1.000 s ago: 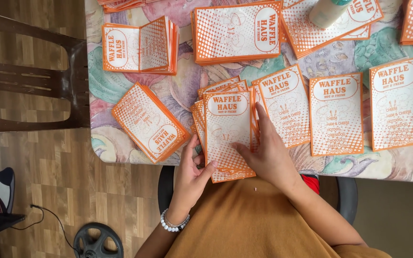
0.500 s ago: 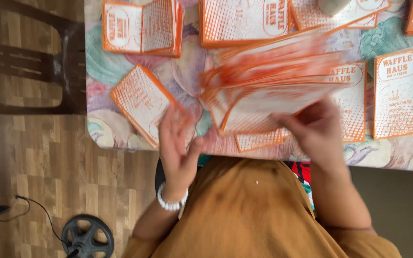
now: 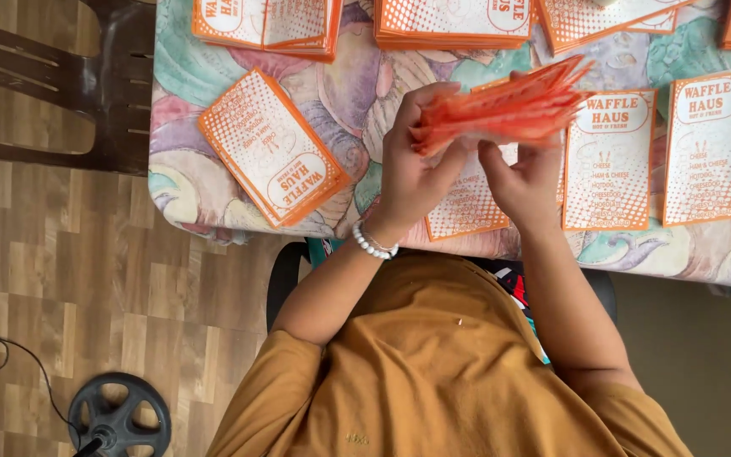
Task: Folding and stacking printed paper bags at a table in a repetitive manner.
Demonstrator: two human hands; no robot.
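A person in a mustard-coloured top is sitting at the edge of a table (image 3: 213, 190) covered in a pastel patterned cloth, seen from above. Near the middle of the frame, the left hand (image 3: 412, 173) is gripping a thick stack of orange-and-white leaflets (image 3: 505, 106), its fingers curling over the stack's left end while a white bead bracelet (image 3: 372, 245) is circling the wrist. The right hand (image 3: 522, 178) is pinching the same stack from below, thumb and fingers closing on its lower edge. The stack is being held edge-on above the table, tilting up toward the right, so mostly its orange edges are showing. Beneath the hands, a single leaflet (image 3: 467, 207) is lying flat at the table's near edge. To the right, two more leaflets (image 3: 611, 165) are lying side by side, face up. To the left, a small slanted pile (image 3: 272, 156) is sitting near the table corner. Further piles are lining the top of the frame. In the upper left a dark wooden chair (image 3: 61, 76) is standing on wood-pattern flooring, and a black wheel-shaped base (image 3: 120, 415) is sitting at the lower left.
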